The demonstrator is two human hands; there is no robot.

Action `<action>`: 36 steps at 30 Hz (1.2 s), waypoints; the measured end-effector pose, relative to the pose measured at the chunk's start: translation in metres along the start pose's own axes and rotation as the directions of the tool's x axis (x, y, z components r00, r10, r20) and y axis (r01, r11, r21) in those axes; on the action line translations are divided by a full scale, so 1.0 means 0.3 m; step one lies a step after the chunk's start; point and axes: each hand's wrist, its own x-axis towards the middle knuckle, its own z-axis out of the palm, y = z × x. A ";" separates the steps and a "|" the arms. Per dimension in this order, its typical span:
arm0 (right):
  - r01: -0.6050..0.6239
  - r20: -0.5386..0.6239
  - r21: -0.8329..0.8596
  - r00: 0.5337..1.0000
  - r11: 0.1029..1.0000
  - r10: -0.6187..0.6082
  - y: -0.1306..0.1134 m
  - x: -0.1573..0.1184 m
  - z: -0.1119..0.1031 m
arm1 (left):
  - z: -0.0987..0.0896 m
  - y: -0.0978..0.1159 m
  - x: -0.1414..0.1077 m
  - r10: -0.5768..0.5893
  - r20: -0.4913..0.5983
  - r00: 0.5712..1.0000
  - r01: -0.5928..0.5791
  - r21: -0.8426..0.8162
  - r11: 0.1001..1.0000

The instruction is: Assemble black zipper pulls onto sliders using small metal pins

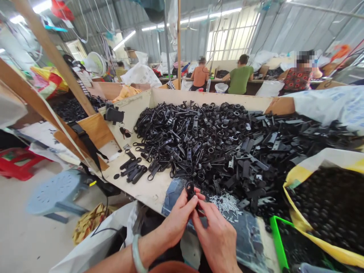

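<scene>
My left hand (178, 216) is closed around a black plastic part with a ring-shaped end (189, 186), held just above the front of the bench. My right hand (214, 227) meets it from the right, its fingers pressed together at the lower end of the same part; what those fingertips pinch is hidden. Beneath both hands lies a piece of denim cloth (172, 193). Beside the right hand is a small heap of silvery pins (227, 205). Behind the hands spreads a large pile of black plastic parts (196, 140), with rings, levers and flat pieces among them.
Several black pieces (133, 170) lie at the left of the bench. On the right stand a yellow-edged sack (290, 182) of small dark pieces and a green tray (277, 239). A blue stool (57, 191) is at the left. Several people sit at a far bench.
</scene>
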 end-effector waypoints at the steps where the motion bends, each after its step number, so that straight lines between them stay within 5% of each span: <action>1: 0.002 0.007 0.002 1.000 1.000 -0.002 -0.004 0.007 0.002 | -0.008 0.003 0.003 -0.006 0.010 1.000 0.006 -0.013 1.000; 13: 0.024 0.091 -0.014 0.996 1.000 -0.023 0.003 0.002 0.019 | -0.072 -0.012 0.053 -0.090 0.063 0.994 0.094 -0.055 0.994; 18: -0.117 0.163 0.197 0.983 0.973 0.085 0.038 0.023 -0.046 | -0.107 0.006 0.069 -0.156 0.205 0.966 0.146 0.061 0.987; 22: -0.417 0.309 0.369 0.898 0.831 0.313 0.082 0.069 -0.053 | -0.145 0.030 0.049 -0.206 0.368 0.907 0.145 0.187 0.972; 25: -0.578 0.551 0.520 0.790 0.629 0.270 0.098 0.080 -0.021 | -0.160 0.046 0.028 -0.280 0.448 0.849 0.184 0.247 0.952; 27: -0.599 0.592 0.568 0.774 0.565 0.225 0.096 0.073 0.000 | -0.158 0.050 0.021 -0.317 0.456 0.832 0.220 0.254 0.942; 32: -0.488 0.377 0.563 0.870 0.667 0.318 0.077 0.049 0.033 | -0.136 0.019 0.022 -0.122 0.191 0.974 0.038 0.392 0.919; 34: -0.494 0.343 0.573 0.869 0.654 0.355 0.071 0.041 0.046 | -0.129 0.000 0.023 -0.021 0.132 0.991 -0.046 0.482 0.875; 36: -0.560 0.407 0.627 0.828 0.542 0.385 0.067 0.036 0.062 | -0.125 -0.016 0.024 -0.019 0.136 0.991 -0.051 0.489 0.871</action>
